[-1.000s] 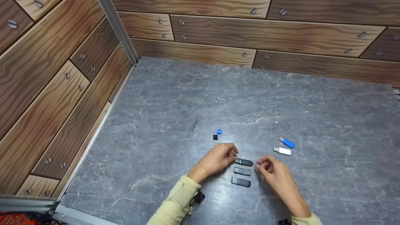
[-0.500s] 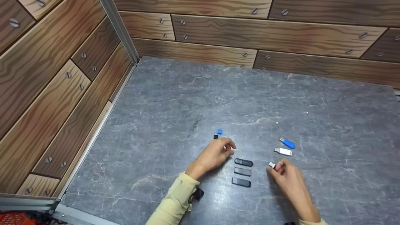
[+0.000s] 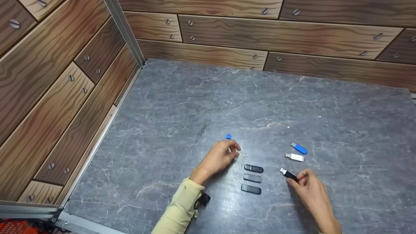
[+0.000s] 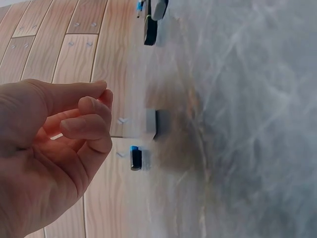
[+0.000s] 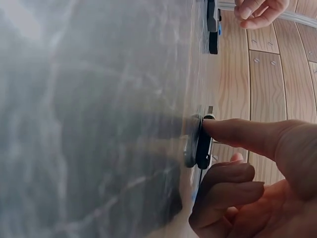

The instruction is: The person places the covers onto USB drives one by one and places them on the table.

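Observation:
In the head view a black USB stick (image 3: 289, 175) with a bare metal plug lies angled on the table beside my right hand (image 3: 310, 191). In the right wrist view the thumb (image 5: 233, 133) touches this stick (image 5: 203, 144), while the other fingers sit apart below it. My left hand (image 3: 217, 159) hovers farther left, fingers loosely curled and holding nothing. Below it in the left wrist view are a grey cap (image 4: 151, 124) and a black cap (image 4: 135, 159) with blue behind it. The blue cap (image 3: 228, 136) shows just past the left hand.
Three dark USB sticks lie in a column between the hands, topmost the black one (image 3: 253, 168). Farther right lie a blue USB stick (image 3: 299, 149) and a white one (image 3: 295, 157), plugs bare. Wood-patterned walls (image 3: 224, 31) border the grey table (image 3: 182, 107) at back and left.
My right hand has moved right with the black USB stick and its fingers have loosened around it. My left hand has drawn back up and left, now covering the black cap from the head camera.

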